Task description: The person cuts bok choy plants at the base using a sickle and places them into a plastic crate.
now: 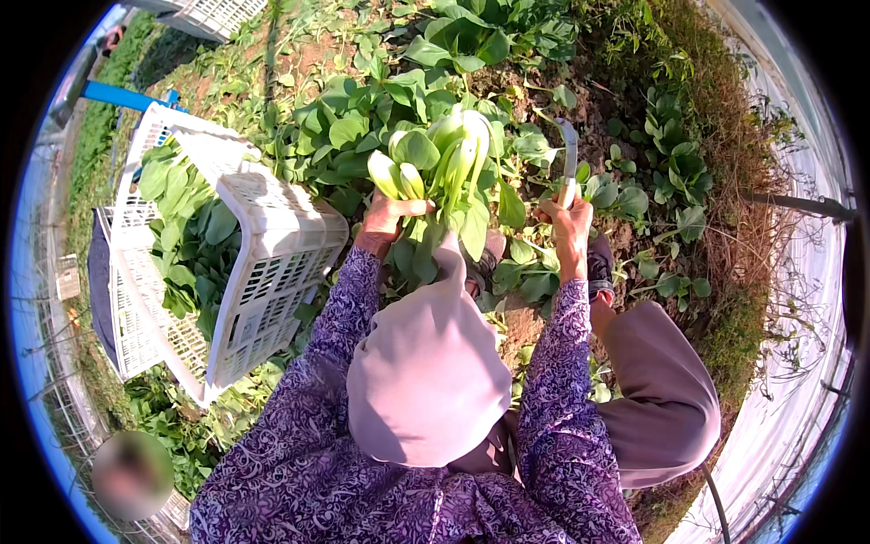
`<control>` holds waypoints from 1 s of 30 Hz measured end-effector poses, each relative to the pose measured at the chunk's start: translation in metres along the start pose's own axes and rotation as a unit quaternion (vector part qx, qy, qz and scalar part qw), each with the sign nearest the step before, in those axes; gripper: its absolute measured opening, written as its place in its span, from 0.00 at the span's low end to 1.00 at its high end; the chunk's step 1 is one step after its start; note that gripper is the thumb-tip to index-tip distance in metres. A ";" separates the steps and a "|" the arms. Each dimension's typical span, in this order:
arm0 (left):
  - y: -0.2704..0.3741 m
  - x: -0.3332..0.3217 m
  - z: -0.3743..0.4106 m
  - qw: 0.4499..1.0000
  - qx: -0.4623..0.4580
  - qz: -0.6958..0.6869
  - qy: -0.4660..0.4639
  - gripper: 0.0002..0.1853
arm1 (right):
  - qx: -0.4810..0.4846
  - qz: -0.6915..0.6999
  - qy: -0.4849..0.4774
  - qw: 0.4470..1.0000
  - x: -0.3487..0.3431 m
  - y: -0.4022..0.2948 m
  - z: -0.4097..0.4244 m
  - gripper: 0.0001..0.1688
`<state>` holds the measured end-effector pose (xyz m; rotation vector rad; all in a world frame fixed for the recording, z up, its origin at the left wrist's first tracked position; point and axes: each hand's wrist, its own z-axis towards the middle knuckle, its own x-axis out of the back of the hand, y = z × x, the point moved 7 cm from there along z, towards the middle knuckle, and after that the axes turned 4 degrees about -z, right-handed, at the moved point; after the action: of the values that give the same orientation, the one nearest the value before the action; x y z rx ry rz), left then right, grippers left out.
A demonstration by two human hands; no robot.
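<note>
My left hand point(387, 217) is closed around a bunch of leafy greens point(459, 146), likely bok choy. Their pale stem ends point away from me and the leaves hang below my fingers. In my right hand point(569, 216) is a sickle-like harvesting knife point(571, 151), its light handle in my fist and its curved blade pointing up and away from me. The blade is apart from the bunch. Just beyond my left hand, more leafy greens point(340, 132) stand or lie on the ground; which of these are rooted I cannot tell.
Left of me stands a white plastic crate point(292, 245), tilted and partly filled with greens point(183, 211). Another white crate point(221, 13) sits at the far upper left. Dry grass point(737, 238) and plastic sheeting point(802, 285) border the right. My shoes point(601, 262) are among small plants.
</note>
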<state>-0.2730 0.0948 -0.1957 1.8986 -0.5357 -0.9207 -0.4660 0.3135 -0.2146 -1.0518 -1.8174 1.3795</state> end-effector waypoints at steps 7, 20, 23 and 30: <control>0.013 -0.018 0.003 0.998 0.004 -0.024 -0.054 0.25 | 0.146 -0.178 -0.036 0.972 -0.022 -0.018 -0.021 0.70; 0.071 -0.099 -0.003 0.976 -0.008 0.123 -0.181 0.38 | 0.090 0.403 -0.039 0.910 -0.077 -0.064 -0.039 0.42; 0.080 -0.109 -0.002 0.980 -0.019 0.105 -0.167 0.27 | 0.102 0.455 0.000 0.885 -0.073 -0.063 -0.032 0.35; 0.105 -0.122 -0.013 0.988 0.005 -0.016 -0.152 0.24 | 0.117 0.522 -0.011 0.845 -0.068 -0.085 -0.027 0.26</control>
<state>-0.3380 0.1358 -0.0533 1.7894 -0.6914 -1.2407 -0.4288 0.2554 -0.1259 -2.0166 -0.9745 2.1221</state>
